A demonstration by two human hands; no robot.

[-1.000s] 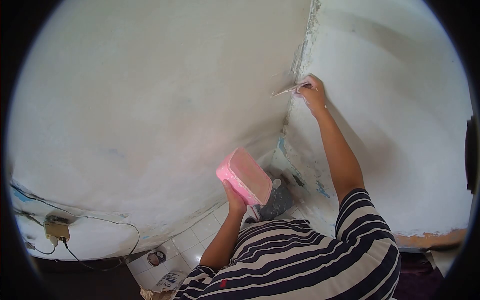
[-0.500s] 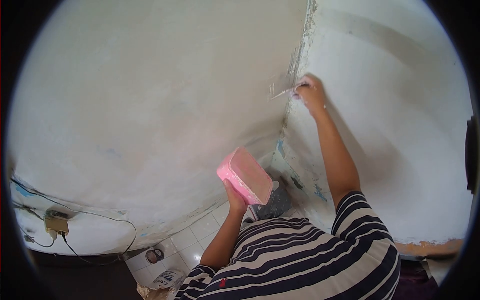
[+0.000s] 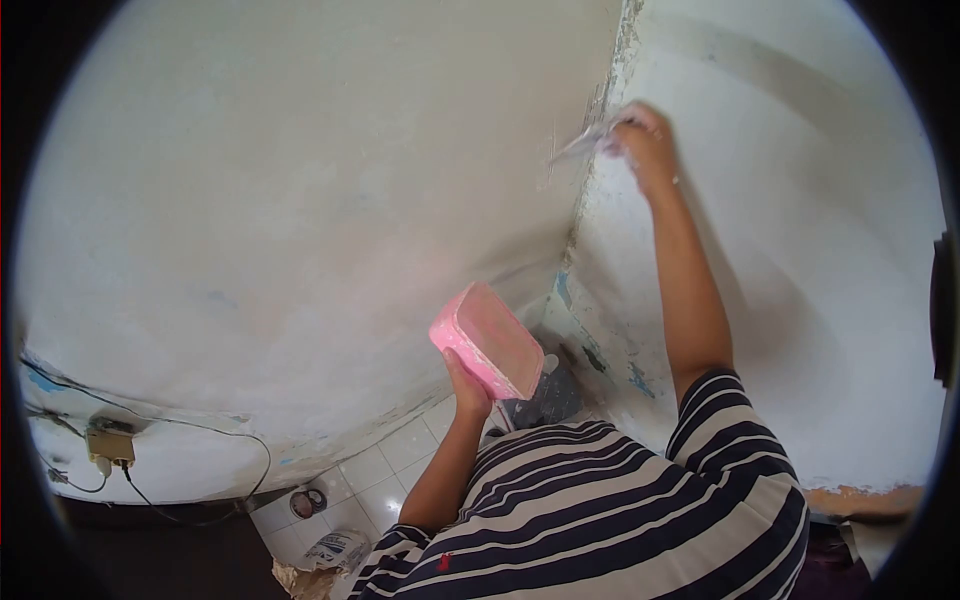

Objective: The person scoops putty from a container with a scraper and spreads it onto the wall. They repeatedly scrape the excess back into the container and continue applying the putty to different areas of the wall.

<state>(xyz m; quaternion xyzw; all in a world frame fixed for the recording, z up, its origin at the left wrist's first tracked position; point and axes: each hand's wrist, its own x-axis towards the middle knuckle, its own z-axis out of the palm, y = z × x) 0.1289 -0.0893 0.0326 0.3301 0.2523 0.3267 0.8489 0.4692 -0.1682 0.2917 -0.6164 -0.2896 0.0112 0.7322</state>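
Observation:
My left hand (image 3: 469,386) grips the lower side of a pink container (image 3: 492,338), which is tilted with its open side facing right and up. Pale smears mark the container's rim. Near the wall corner, my right hand (image 3: 643,140) is closed on a scraper (image 3: 583,143) with a thin blade, somewhat blurred. The blade points left against the grey wall (image 3: 380,190), just past the rough corner seam. White material sticks to my right fingers and wrist.
A socket box (image 3: 110,444) with black cables hangs at the lower left. Below are floor tiles (image 3: 380,495), a roll of tape (image 3: 308,502), a white bag (image 3: 338,552) and a grey bucket (image 3: 548,398) in the corner. The white wall (image 3: 800,200) rises at right.
My right hand and the scraper have moved up along the corner and slightly right. The pink container in my left hand has shifted slightly up and left.

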